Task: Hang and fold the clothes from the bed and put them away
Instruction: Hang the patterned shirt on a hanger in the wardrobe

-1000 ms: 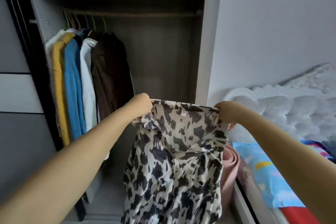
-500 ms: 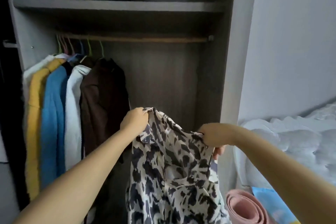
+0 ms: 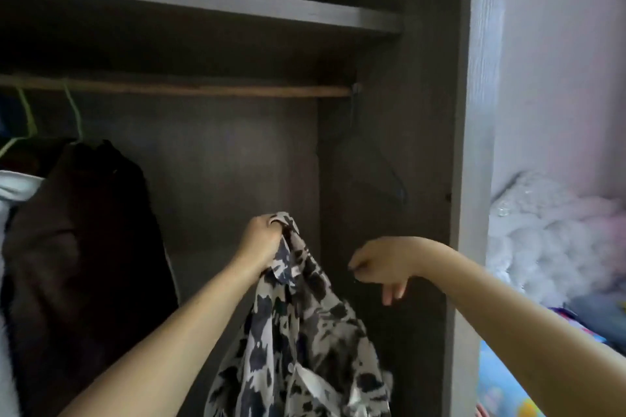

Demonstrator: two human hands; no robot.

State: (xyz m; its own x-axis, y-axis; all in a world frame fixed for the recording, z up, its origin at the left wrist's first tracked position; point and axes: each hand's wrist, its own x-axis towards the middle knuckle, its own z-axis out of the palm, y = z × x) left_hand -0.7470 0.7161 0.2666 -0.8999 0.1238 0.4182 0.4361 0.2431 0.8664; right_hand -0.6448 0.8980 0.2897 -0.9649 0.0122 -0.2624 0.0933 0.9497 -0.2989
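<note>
A cream shirt with black blotches (image 3: 305, 332) hangs bunched in front of the open wardrobe. My left hand (image 3: 262, 240) grips it at the top, near the collar, and the cloth drops below the frame's lower edge. My right hand (image 3: 379, 264) is off the shirt, a little to its right, with fingers loosely curled and two pointing down; it holds nothing. Above runs the wooden hanging rod (image 3: 203, 90). A dark empty hanger (image 3: 382, 162) hangs at the rod's right end, against the wardrobe's side wall, above my right hand.
A dark brown garment (image 3: 84, 230) hangs at the left on a green hanger (image 3: 72, 112), with a white one (image 3: 13, 186) beside it. A grey shelf (image 3: 203, 0) sits over the rod. The white tufted headboard (image 3: 548, 247) and the bed's bright sheet (image 3: 508, 382) are at the right.
My right hand has let go of the shirt and moved right. The shirt, spread between both hands before, now hangs bunched from my left hand. The view has moved closer and up.
</note>
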